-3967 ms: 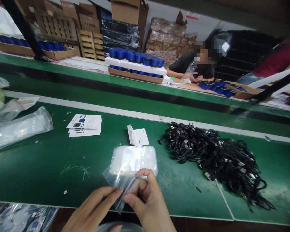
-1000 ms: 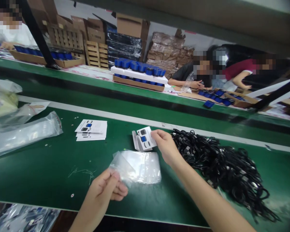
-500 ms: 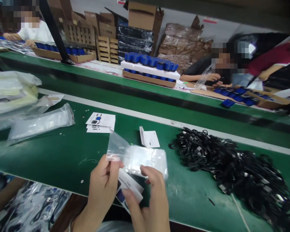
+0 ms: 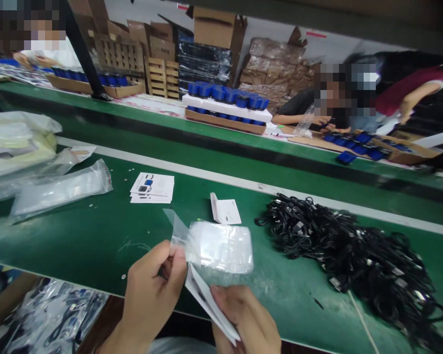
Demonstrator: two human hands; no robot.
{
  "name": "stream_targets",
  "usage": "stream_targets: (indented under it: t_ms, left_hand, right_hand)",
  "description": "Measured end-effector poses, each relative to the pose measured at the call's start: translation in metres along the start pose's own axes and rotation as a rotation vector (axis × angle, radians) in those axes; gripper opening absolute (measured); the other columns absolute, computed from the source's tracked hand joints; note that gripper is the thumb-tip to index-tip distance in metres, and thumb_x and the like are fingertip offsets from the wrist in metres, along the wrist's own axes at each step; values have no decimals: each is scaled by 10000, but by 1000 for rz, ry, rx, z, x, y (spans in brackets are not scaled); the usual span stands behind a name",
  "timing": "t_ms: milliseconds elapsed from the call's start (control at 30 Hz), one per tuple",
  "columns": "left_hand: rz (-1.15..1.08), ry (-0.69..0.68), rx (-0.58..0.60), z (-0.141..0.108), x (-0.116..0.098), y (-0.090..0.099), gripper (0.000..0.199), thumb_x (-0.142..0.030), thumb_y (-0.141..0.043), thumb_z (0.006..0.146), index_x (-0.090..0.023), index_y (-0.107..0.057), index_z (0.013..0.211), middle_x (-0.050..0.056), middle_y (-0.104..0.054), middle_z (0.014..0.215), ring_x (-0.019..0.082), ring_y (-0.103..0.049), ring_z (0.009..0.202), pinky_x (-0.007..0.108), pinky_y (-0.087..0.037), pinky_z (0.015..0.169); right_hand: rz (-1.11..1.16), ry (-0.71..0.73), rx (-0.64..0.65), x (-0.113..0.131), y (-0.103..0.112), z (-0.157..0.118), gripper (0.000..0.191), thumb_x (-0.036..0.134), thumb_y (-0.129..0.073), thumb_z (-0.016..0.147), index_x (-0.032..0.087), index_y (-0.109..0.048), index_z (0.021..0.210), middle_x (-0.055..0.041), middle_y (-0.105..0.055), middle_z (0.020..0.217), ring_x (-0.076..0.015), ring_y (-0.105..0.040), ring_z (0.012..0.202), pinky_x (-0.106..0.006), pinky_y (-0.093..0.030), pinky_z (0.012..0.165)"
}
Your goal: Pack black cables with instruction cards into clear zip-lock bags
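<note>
the left hand (image 4: 155,295) pinches the corner of a clear plastic bag (image 4: 219,248), its long axis running crosswise just ahead of the hands; the right hand (image 4: 245,319) pinches a folded white paper leaflet (image 4: 205,302), slanting just below the bag, its lower end nearer that hand

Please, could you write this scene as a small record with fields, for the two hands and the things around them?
Left hand: pinches a corner of a clear plastic bag
Right hand: holds a folded white leaflet
Surface: green workbench
Near the hands: stack of printed cards; folded white card
To the right: pile of black cables
Across the bench: co-worker
</note>
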State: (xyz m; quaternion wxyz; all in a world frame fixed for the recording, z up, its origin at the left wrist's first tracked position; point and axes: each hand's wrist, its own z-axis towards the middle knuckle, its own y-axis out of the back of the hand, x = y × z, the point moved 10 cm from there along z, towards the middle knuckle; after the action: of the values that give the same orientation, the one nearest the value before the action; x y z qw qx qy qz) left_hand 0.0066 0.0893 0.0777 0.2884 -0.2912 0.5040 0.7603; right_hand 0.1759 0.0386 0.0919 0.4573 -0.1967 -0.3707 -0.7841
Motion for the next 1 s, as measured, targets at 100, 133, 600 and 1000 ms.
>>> stream_targets:
  t_ms: [100,133,600,1000]
  left_hand:
    - [12,-65,31,-5,-11,-4,241,-234,-482,849,-200,-503,610,-51,-494,539,98,-469,481,198,-375,480]
    - [29,-94,16,-6,-15,-3,243,-217,-481,845,-203,-481,602,-56,-470,536,96,-459,483,195,-369,486]
    - [266,-489,119,-34,-44,-30,247,-122,-429,893,-201,-463,661,-20,-492,606,134,-474,572,243,-365,548]
    - [229,-474,231,-37,-39,-25,174,-108,-370,889,-222,-421,769,-19,-460,737,118,-502,631,210,-436,572]
  right_hand:
    - [-122,86,25,6,-6,-2,353,4,-560,772,215,-602,1051,-68,-690,809,-181,-661,691,-260,-512,603]
    - [-158,96,43,6,-8,-3,340,10,-553,784,213,-594,1054,-69,-688,804,-181,-660,686,-260,-512,599]
    - [-124,-199,461,-14,-34,5,227,113,-412,857,178,-629,884,-47,-594,743,-167,-617,595,-242,-499,542]
    - [158,-452,449,-41,-33,-11,519,66,-605,726,214,-493,1211,-75,-612,1122,-208,-615,977,-343,-520,857]
